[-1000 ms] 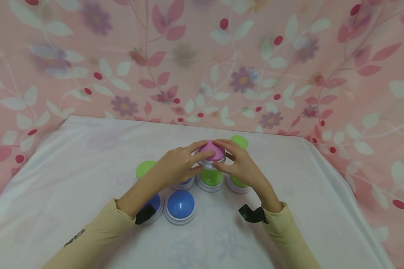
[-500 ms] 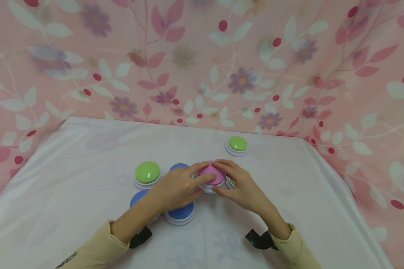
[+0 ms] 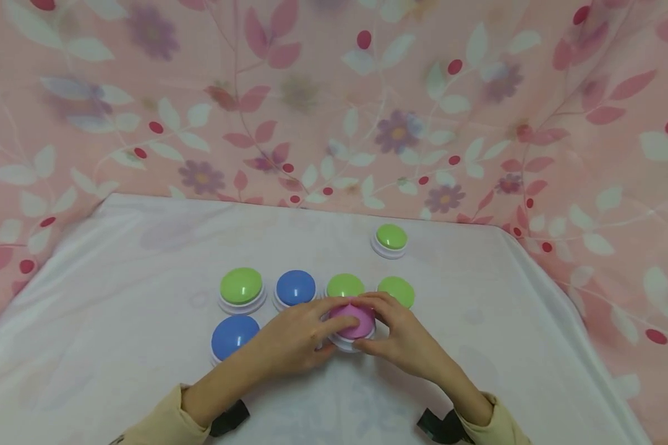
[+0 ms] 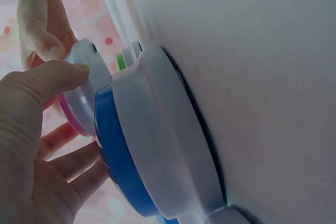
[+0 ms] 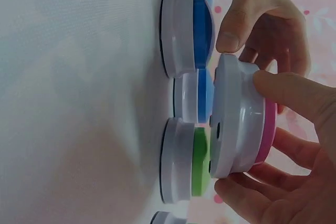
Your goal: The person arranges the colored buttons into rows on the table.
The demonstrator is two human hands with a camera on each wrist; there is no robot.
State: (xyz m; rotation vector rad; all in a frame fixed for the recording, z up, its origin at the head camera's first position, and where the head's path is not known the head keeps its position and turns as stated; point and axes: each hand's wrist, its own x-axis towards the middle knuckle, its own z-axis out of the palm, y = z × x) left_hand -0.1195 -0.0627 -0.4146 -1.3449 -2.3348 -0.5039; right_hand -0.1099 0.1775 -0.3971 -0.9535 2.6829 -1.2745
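Both hands hold a pink push button (image 3: 356, 324) with a white base, lifted off the table. My left hand (image 3: 292, 339) grips its left side; in the left wrist view the thumb lies against the white base (image 4: 86, 95). From the right, my right hand (image 3: 409, 340) grips it too, thumb on the white side and fingers near the pink top, as the right wrist view shows. Just behind the held button stands a green button (image 3: 345, 285). A blue button (image 4: 118, 150), close below the left hand, is hidden by that hand in the head view.
On the white cloth (image 3: 145, 309) stand a green button (image 3: 241, 285), a blue button (image 3: 295, 287) and another green one (image 3: 398, 290) in a row. A blue button (image 3: 234, 339) is in front at left. A green button (image 3: 391, 237) sits farther back. A floral curtain (image 3: 334, 93) hangs behind.
The hands have brought the pink button toward the person, from above the row of buttons to in front of the green one. The other buttons have stayed in place.
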